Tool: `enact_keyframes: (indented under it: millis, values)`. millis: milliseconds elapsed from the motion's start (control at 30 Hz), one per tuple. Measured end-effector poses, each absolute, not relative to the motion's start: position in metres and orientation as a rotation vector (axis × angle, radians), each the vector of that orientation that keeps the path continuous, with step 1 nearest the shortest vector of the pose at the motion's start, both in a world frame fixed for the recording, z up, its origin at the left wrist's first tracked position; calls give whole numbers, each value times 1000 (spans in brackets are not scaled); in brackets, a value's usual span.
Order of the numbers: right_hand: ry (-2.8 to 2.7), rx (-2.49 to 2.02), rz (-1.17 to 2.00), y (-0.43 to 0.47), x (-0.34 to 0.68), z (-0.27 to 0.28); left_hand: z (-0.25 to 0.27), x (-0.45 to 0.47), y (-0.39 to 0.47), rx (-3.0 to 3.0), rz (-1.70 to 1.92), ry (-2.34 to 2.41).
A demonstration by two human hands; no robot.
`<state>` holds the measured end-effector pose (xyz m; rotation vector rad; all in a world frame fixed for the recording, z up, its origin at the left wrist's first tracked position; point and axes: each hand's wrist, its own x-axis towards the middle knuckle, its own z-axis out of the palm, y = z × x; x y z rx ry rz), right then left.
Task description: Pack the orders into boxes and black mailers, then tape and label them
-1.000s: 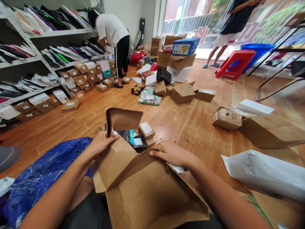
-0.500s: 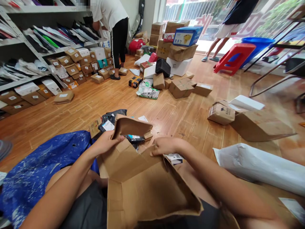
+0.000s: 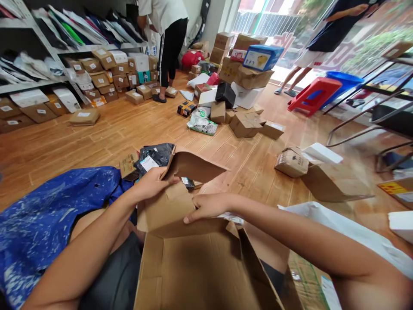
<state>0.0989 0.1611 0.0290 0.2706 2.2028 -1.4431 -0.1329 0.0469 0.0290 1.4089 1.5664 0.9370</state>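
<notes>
An opened brown cardboard box (image 3: 193, 262) lies across my lap with its inside facing me. My left hand (image 3: 157, 181) grips the box's far left edge, thumb on the inside, beside a raised flap (image 3: 196, 165). At the far wall of the box, my right hand (image 3: 208, 206) pinches the cardboard edge, its thumb on the inner face. Behind the flap, a black plastic parcel (image 3: 155, 157) with a white label and a small brown box (image 3: 129, 165) rest on the floor.
A blue sack (image 3: 58, 215) spreads at my left. A white wrapped parcel (image 3: 322, 219) and an open carton (image 3: 332, 183) lie to my right. Stacked boxes (image 3: 248, 77) stand ahead, near a person in black trousers (image 3: 172, 47) at the shelves. Another person (image 3: 325, 38) stands beyond a red stool (image 3: 312, 94).
My right hand has shifted left along the far wall of the box. The raised flap has swung rightward, and the view has tilted and turned slightly.
</notes>
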Motion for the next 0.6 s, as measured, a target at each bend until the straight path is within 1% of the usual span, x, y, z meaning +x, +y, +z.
enact_keyframes:
  millis: [200,600]
  values:
    - [2068,430,-1582,148,105,17,20,-130,35,1329,1009,1640]
    - [2060,656,-1550,136,112,-4,-3,-125,28,1176,970,1710]
